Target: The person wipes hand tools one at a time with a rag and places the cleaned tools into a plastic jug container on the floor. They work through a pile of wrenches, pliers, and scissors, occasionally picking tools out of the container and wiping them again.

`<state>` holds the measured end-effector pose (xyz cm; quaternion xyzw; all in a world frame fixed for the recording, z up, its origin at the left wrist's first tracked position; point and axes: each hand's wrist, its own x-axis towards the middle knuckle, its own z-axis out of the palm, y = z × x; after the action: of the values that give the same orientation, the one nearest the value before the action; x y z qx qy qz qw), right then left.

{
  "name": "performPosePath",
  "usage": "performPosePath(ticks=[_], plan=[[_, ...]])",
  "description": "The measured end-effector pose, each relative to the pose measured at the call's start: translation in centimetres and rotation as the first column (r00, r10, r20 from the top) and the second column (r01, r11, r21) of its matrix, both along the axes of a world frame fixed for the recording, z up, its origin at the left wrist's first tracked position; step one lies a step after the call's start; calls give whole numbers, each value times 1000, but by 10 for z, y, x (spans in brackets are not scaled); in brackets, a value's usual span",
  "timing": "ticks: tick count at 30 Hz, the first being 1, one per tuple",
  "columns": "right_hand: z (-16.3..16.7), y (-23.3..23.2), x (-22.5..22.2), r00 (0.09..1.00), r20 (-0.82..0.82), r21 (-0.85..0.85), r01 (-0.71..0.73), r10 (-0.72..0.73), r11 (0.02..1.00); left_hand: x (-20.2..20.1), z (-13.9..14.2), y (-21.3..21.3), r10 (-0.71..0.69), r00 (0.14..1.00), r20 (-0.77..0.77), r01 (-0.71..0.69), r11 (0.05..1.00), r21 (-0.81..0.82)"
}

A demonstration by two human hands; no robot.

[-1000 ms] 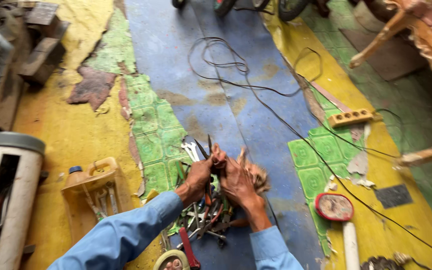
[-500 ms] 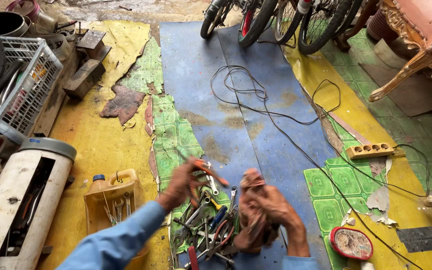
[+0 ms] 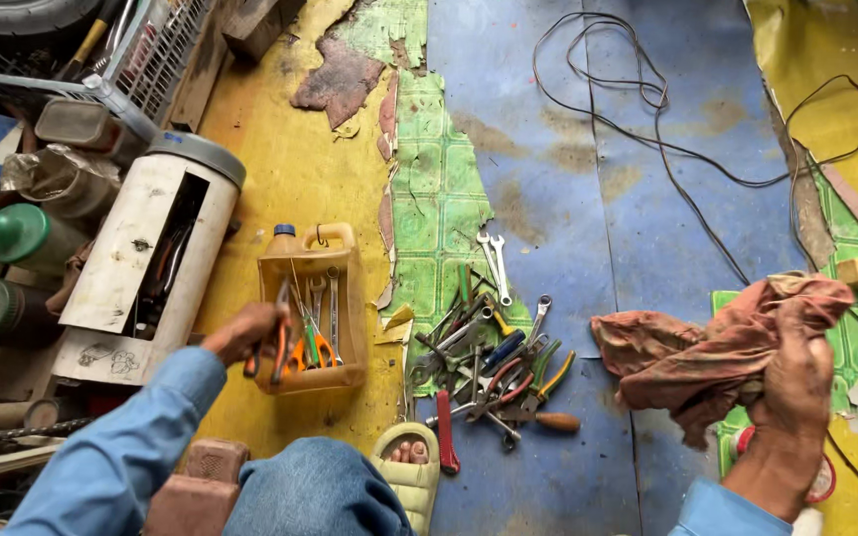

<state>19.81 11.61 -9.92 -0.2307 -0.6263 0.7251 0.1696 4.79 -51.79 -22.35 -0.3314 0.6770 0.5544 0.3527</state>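
Left hand (image 3: 246,335) pinches orange-handled pliers (image 3: 278,349) at the cut-open yellow jug (image 3: 312,308); right hand (image 3: 794,382), well right of it, clutches a reddish rag (image 3: 707,347). Best lowered handles-up, clear of the jug's wrenches.

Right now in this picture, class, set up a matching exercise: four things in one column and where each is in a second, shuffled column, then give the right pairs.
Things:
1. reddish rag
2. orange-handled pliers
3. pile of wrenches and screwdrivers
4. black cable

Places:
A. looped on the blue floor covering at the top
B. in the left hand, at the cut-open yellow jug
C. on the floor beside the sandalled foot
D. bunched in the right hand

Pairs: 1-D, 2-B, 3-C, 4-A
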Motion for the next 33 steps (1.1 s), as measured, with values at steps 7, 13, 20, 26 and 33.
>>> performPosePath(ticks=[7, 13, 20, 26, 33], plan=[[-9, -7, -6, 993, -71, -55, -94, 90, 994, 18, -27, -3, -3, 994, -113, -1, 999, -41], [-1, 12, 11, 991, -123, -118, 28, -43, 993, 32, -56, 54, -623, 528, -577, -147, 602, -785], [-33, 14, 11, 987, -148, -207, 29, -60, 978, 52, -85, 162, -718, 91, -690, 304, 680, -667], [-52, 9, 24, 995, -95, -168, -21, 5, 985, 72, -97, 249, -809, -65, -585, 489, 485, -725], [-66, -21, 23, 998, 53, -179, -4, 14, 984, 83, -85, 303, -857, 5, -516, 504, 448, -738]])
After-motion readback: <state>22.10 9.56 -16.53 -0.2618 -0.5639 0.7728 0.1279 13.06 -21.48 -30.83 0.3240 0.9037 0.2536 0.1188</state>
